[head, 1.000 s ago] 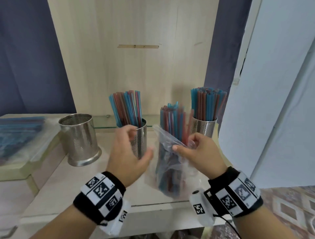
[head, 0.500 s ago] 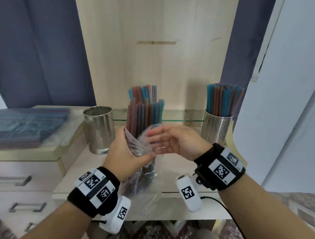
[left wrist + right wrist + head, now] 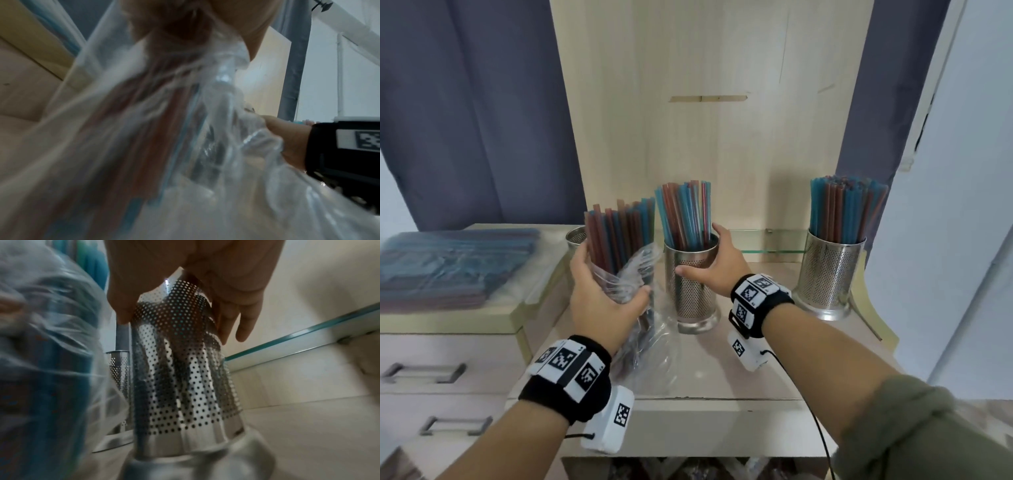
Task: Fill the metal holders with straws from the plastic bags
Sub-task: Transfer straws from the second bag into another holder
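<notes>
My left hand (image 3: 607, 282) grips a clear plastic bag (image 3: 643, 346) round its middle, and red and blue straws (image 3: 619, 233) stick up out of its open top. In the left wrist view the bag (image 3: 185, 129) fills the picture, blurred. My right hand (image 3: 700, 251) wraps the upper part of the middle metal holder (image 3: 693, 301), thumb in front and fingers behind the rim. That perforated holder (image 3: 180, 369) stands on the counter, partly filled with straws (image 3: 685, 212). Behind the bag an empty holder (image 3: 576, 236) peeks out. A full holder (image 3: 828, 274) stands at the right.
A stack of bagged straws (image 3: 448, 267) lies on the raised cabinet top at the left. A glass shelf edge (image 3: 763, 251) runs along the back wall. The counter's front edge (image 3: 722, 399) is near my wrists, with drawers (image 3: 431, 370) below left.
My right hand let go of the bag and went to the middle holder. The left hand keeps the bag and has shifted it left, in front of the empty holder.
</notes>
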Tool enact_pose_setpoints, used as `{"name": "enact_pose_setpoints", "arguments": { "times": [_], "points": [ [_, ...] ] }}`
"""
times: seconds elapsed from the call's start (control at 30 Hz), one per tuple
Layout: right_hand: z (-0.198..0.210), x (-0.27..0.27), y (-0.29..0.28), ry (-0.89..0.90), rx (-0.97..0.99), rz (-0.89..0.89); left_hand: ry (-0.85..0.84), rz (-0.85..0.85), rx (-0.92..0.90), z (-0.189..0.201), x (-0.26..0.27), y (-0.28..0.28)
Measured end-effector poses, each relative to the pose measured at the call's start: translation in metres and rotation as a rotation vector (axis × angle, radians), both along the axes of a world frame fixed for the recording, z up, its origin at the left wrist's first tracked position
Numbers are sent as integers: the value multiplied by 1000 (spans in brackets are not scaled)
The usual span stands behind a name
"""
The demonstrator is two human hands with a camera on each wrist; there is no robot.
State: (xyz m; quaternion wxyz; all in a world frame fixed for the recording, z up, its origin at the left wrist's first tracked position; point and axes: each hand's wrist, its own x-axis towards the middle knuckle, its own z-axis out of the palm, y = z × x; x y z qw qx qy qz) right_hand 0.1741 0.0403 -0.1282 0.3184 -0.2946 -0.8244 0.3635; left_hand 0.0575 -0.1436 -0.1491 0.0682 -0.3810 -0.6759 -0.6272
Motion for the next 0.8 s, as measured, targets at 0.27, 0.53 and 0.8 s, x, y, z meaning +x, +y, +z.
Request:
{"name": "enact_pose_setpoints", "arguments": {
  "times": [0.27, 0.53, 0.8],
  "points": [
    [-3, 46, 20, -34, 84, -80, 50, -60, -65, 7, -10, 47],
    [-16, 75, 48, 3, 112, -145, 6, -74, -150, 18, -14, 102],
    [-31, 61, 53, 117, 68, -143, 22, -30, -353, 12, -22, 131]
  ]
}}
